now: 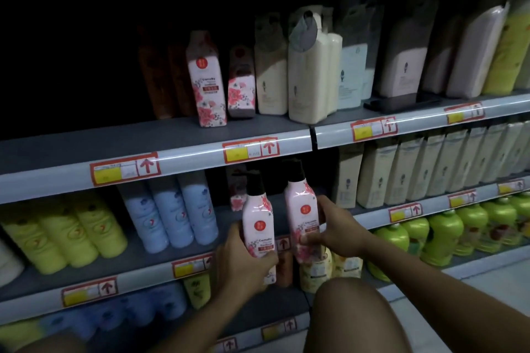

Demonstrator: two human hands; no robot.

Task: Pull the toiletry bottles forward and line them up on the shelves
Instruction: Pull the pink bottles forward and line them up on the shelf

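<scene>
My left hand [243,262] grips a pink floral bottle with a black pump cap [258,216] by its lower half. My right hand [334,228] holds a second pink floral bottle [301,209] just to the right of it. Both bottles are upright, in front of the middle shelf [120,262], off its front edge. A third pink floral bottle [238,198] stands far back on that shelf behind them. On the upper shelf [160,139] a similar pink floral bottle [206,77] stands forward, with a darker one [241,82] beside it.
Blue bottles [172,212] and yellow-green bottles [66,229] fill the middle shelf's left. Cream bottles [308,71] stand on the upper shelf, a row of cream bottles [415,169] to the right, green ones [459,229] lower right. My knee [358,321] is at the bottom.
</scene>
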